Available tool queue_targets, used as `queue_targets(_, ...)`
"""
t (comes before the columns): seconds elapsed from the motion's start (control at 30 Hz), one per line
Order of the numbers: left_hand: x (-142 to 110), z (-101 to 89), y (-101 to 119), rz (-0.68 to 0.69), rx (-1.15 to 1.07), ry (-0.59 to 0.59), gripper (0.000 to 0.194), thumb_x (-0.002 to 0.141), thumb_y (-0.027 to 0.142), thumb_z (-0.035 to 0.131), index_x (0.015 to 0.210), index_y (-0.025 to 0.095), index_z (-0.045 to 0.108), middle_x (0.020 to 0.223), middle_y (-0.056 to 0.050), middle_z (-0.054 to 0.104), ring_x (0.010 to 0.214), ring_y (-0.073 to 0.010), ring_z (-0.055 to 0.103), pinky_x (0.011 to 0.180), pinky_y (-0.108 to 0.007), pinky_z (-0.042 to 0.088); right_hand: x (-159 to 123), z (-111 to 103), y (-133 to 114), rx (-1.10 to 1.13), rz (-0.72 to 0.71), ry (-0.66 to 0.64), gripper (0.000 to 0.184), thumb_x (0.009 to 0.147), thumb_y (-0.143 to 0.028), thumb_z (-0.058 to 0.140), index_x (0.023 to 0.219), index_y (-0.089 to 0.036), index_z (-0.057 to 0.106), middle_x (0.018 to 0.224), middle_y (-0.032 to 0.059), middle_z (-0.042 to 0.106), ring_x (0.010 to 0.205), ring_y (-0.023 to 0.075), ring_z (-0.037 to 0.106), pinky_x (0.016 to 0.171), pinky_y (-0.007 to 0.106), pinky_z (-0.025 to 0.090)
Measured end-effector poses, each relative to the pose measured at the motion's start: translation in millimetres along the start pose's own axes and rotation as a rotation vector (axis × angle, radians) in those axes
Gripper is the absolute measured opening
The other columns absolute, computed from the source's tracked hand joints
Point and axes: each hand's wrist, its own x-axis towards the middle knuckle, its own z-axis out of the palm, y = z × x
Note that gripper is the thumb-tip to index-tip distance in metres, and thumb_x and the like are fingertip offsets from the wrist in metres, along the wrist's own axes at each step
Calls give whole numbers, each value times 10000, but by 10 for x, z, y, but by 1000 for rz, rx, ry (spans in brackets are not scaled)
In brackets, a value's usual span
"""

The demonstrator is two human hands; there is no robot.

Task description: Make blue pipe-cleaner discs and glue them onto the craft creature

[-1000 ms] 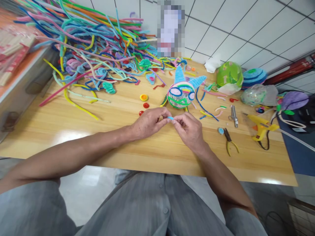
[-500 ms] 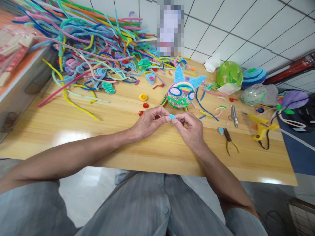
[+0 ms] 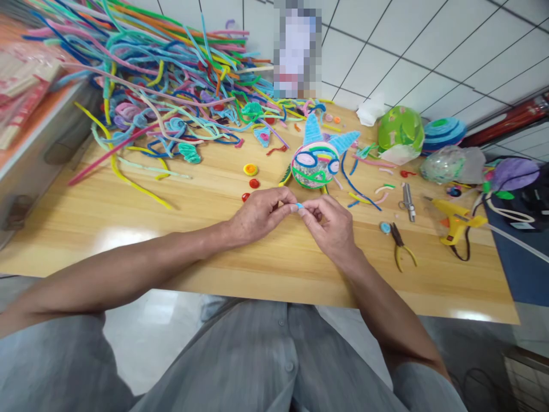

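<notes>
My left hand point(image 3: 263, 214) and my right hand point(image 3: 328, 224) meet over the table, both pinching a small piece of light-blue pipe cleaner point(image 3: 299, 206). Most of that piece is hidden behind the fingertips. Just beyond them stands a ball-shaped figure point(image 3: 312, 174) with blue pointed ears, pink eyes ringed in dark blue and a green outline. A yellow-orange coil point(image 3: 250, 170) and a red coil point(image 3: 254, 183) lie left of the figure. To the right, a small blue coil point(image 3: 385, 228) sits beside yellow-handled pliers point(image 3: 398, 249).
A heap of coloured pipe cleaners point(image 3: 163, 80) covers the back left. On the right lie a yellow glue gun point(image 3: 457, 220) and a metal tool point(image 3: 409, 202). Behind them are a green ball point(image 3: 400, 129) and a clear ball point(image 3: 441, 164). A box point(image 3: 38, 149) borders the left side.
My fingertips have closed in further on the light-blue piece, so less of it shows. Both hands stay in nearly the same place.
</notes>
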Motion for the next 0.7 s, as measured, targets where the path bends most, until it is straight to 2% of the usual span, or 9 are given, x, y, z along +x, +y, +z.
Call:
queue_targets(0.2,-7,58,-11,-158,-284,42,263,998,413,663,917,162,666,792,4,643,695,-113,533,643,-236,432,9,-6,8,71,116,-5,108,965,-254,685,859,-231,687,730,-14,645,636,133,562,611,278,466)
queue_targets(0.3,-8,65,-2,-199,-321,42,287,992,443,667,916,168,653,783,10,637,673,-107,527,632,-234,433,9,-7,26,79,112,-2,130,963,-253,686,835,-230,675,722,-15,642,636,132,565,611,278,466)
queue_targets(0.4,-1,45,1,-157,-212,16,233,1003,393,651,956,165,664,808,2,667,670,-104,540,624,-228,430,3,-7,44,38,73,-11,126,961,-220,670,835,-232,666,727,-14,630,642,135,569,609,281,460)
queue_targets(0.57,10,-8,-12,40,100,-10,131,1020,274,612,988,164,676,878,-33,716,734,-127,600,698,-248,472,-19,-1,51,-71,-20,-41,110,994,-223,622,900,-238,678,777,15,660,689,158,600,646,305,486)
queue_targets(0.7,5,-8,-13,75,100,-4,147,1032,241,592,951,163,686,858,-29,719,734,-128,610,707,-248,469,-19,-7,34,-70,-30,-29,98,1001,-215,628,926,-238,686,790,15,668,696,155,611,648,300,495)
